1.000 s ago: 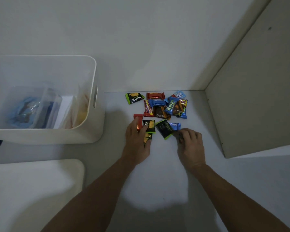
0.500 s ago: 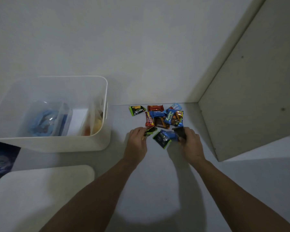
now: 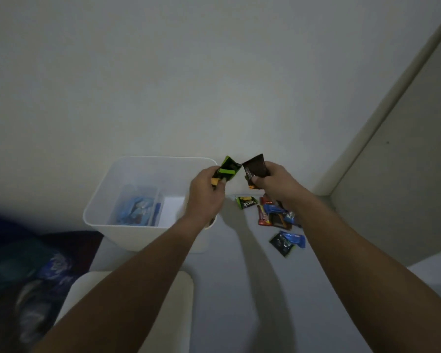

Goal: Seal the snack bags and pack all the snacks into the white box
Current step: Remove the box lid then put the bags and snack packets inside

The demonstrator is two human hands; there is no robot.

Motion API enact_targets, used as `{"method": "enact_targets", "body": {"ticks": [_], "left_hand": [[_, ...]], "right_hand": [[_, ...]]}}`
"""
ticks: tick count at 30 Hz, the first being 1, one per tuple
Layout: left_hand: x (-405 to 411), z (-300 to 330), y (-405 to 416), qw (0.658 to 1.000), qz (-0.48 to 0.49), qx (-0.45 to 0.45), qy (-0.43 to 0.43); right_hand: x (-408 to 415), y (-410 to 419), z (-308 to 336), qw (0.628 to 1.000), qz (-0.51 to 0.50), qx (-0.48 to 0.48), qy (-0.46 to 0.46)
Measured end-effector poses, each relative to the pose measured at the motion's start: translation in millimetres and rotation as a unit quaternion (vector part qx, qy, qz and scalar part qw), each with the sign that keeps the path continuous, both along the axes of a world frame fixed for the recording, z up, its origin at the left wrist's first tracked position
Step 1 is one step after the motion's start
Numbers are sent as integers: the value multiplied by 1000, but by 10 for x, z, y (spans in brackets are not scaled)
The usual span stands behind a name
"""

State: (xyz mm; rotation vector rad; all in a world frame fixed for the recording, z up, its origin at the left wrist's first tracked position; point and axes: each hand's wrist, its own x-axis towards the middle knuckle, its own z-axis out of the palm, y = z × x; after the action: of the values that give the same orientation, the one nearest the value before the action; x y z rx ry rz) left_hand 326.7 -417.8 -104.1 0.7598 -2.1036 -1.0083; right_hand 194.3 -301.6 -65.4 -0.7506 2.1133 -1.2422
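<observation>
Head: pale floor (image 3: 234, 289) (dim), white wall (image 3: 214, 72)

Dim, soft shadows, blurry btm-left corner

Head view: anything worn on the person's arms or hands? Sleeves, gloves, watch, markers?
Nothing visible. Both forearms are bare up to the frame edge, no sleeves in view. The left hand and right hand are ungloved, with no watch, band, ring or marker showing; the dim light limits fine detail.

left hand (image 3: 206, 193) grips a black-and-green snack packet (image 3: 227, 170) over the white box's (image 3: 117, 189) right rim; right hand (image 3: 278, 183) grips a dark brown packet (image 3: 255, 167) just right of the box.
</observation>
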Motion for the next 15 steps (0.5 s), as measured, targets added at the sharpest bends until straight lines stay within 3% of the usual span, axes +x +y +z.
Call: {"method": "enact_targets", "body": {"ticks": [4, 10, 15], "left_hand": [[357, 107, -463, 998, 44, 10, -49], [768, -10, -922, 977, 63, 50, -199], [887, -214, -1120, 961, 82, 128, -231]], "right_hand": [[336, -516, 199, 999, 16, 10, -39], [717, -1176, 74, 993, 10, 57, -108], [937, -1560, -133, 985, -48, 80, -146]]}}
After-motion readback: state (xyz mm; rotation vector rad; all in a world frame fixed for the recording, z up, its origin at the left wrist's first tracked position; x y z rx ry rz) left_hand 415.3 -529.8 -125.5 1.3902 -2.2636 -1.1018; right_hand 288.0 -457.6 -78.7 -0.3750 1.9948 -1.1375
